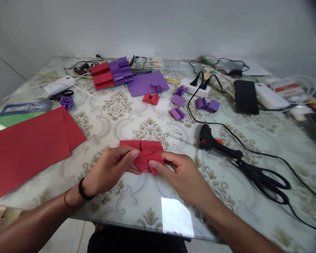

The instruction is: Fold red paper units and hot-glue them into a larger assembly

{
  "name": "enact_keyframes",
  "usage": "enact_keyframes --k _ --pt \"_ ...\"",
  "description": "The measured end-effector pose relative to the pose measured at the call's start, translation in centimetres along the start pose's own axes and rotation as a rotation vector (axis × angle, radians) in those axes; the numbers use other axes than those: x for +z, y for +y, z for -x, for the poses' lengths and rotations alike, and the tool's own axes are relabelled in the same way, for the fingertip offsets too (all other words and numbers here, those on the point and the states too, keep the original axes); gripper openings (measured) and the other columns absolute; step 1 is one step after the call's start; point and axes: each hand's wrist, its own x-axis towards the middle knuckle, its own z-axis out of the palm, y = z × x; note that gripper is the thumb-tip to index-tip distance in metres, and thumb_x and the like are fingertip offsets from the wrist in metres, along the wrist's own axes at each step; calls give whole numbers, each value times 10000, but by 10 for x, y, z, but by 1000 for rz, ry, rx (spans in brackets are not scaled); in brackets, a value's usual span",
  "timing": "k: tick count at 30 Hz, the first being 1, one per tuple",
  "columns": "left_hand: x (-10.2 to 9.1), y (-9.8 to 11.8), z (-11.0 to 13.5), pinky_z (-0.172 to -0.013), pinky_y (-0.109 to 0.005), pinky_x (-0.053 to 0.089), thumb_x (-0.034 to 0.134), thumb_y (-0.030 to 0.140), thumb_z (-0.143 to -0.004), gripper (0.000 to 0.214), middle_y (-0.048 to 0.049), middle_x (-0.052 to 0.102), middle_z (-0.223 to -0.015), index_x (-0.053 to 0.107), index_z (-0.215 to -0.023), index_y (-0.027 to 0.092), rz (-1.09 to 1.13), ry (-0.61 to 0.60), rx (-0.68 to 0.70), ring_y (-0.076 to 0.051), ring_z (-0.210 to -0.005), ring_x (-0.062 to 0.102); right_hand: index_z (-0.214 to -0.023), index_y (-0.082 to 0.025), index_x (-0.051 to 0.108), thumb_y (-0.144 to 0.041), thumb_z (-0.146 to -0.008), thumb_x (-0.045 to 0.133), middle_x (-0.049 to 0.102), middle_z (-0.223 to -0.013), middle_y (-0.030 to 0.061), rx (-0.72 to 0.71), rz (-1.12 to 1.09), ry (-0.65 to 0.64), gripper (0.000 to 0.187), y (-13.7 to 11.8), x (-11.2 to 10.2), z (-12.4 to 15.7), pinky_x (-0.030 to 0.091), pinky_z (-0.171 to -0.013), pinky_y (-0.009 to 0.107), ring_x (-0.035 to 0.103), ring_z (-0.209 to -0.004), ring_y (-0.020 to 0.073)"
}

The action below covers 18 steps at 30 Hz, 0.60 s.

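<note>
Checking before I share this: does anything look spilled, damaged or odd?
No spill or damage stands out. The bright white patch on the table, near its front edge, looks odd against the floral pattern, but is probably a reflection.

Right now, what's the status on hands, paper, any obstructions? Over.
Left fingers, right fingers: holding folded red paper, partly covered. Glue gun, black scissors: off right, not touching paper.
</note>
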Motion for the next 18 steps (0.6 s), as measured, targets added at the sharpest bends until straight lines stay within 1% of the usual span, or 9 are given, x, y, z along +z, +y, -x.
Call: enact_keyframes --k 2,3,7,8,10,13,14,16,18 --pt "-4 3 0 -691 -293 700 601 575 -1041 477 -63 832 -771 750 -844 167 -20 -22 -16 -223 -739 836 -688 -224 637 -448 -959 702 622 -653 -10 63 -34 1 357 0 -2 0 549 -655 309 656 -729 197" --pt "-6 4 0 -701 -293 699 601 569 -1043 480 -75 839 -785 757 -841 163 -30 -43 -26 -224 -751 838 -686 -228 622 -461 -950 701 598 -643 -11 94 -48 0 361 1 -2 0 557 -672 319 662 -748 206" --pt "-10 9 0 -681 -276 680 696 469 -1007 357 -76 836 -774 776 -861 154 -53 -95 -21 -210 -724 828 -670 -230 587 -502 -925 708 566 -642 -8 136 -70 6 392 0 -4 1 575 -729 354 676 -793 229" --pt "-10 9 0 -670 -271 674 703 454 -1005 344 -73 832 -760 775 -856 152 -46 -97 -13 -205 -709 823 -670 -228 593 -504 -924 712 577 -650 -5 138 -75 4 394 0 -4 1 577 -741 357 679 -804 231" --pt "-9 10 0 -670 -271 669 703 438 -1009 337 -73 832 -760 775 -849 151 -27 -107 8 -200 -706 818 -725 -220 662 -494 -921 729 628 -691 3 132 -101 -7 344 0 -4 1 574 -752 352 681 -819 225" --pt "-8 10 1 -679 -275 665 703 416 -1016 311 -70 833 -769 786 -866 156 -37 -125 63 -197 -713 814 -914 -211 777 -464 -901 775 747 -836 22 119 -190 -64 252 -2 -5 0 570 -750 332 689 -824 203" --pt "-9 11 1 -676 -272 662 699 406 -1020 306 -69 832 -767 789 -866 158 -53 -130 84 -195 -710 812 -950 -209 790 -456 -892 790 774 -880 28 117 -231 -92 254 -3 -5 -1 573 -752 329 696 -827 198" --pt "-10 11 2 -670 -265 654 688 388 -1029 301 -69 831 -771 795 -865 159 -84 -142 112 -189 -705 807 -946 -202 792 -446 -876 814 798 -915 38 117 -304 -138 254 -5 -6 -1 583 -769 328 712 -840 194" --pt "-11 11 2 -675 -262 647 681 373 -1034 294 -73 834 -793 802 -874 158 -100 -154 121 -187 -715 805 -967 -209 783 -431 -848 848 798 -910 30 128 -352 -137 260 -6 -7 -2 589 -755 320 715 -821 185"
